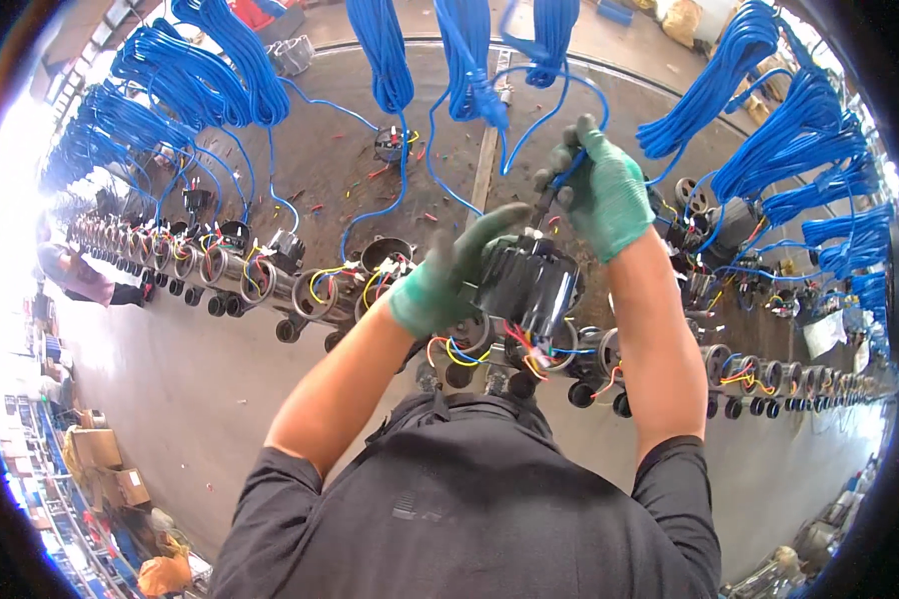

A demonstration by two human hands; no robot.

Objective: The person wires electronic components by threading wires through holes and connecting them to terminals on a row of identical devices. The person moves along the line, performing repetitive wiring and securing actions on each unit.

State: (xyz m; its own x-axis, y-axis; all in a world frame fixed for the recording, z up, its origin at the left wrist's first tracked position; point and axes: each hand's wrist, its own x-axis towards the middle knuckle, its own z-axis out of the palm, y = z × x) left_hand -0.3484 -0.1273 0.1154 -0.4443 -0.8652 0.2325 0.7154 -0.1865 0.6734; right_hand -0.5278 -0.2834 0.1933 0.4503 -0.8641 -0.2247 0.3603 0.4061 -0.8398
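Observation:
A blue cable [569,172] runs through my right hand [609,190], which wears a green glove with dark fingertips; the fingers are closed round it near its lower end. Below, a glossy black cylindrical motor cover [529,285] stands at the bench's near edge, with red, yellow and blue wires [531,351] hanging from its underside. My left hand [445,280], gloved the same way, is at the cover's left side, fingers stretched out towards its top. Whether the left hand touches the cover is hard to tell.
Coiled blue cable bundles [380,60] hang across the far side. A row of round metal motor housings [260,280] with coloured wires lines the near edge. Wire scraps litter the brown bench top [320,180]. Cardboard boxes [98,449] stand on the lower left, and a person [80,275] is at far left.

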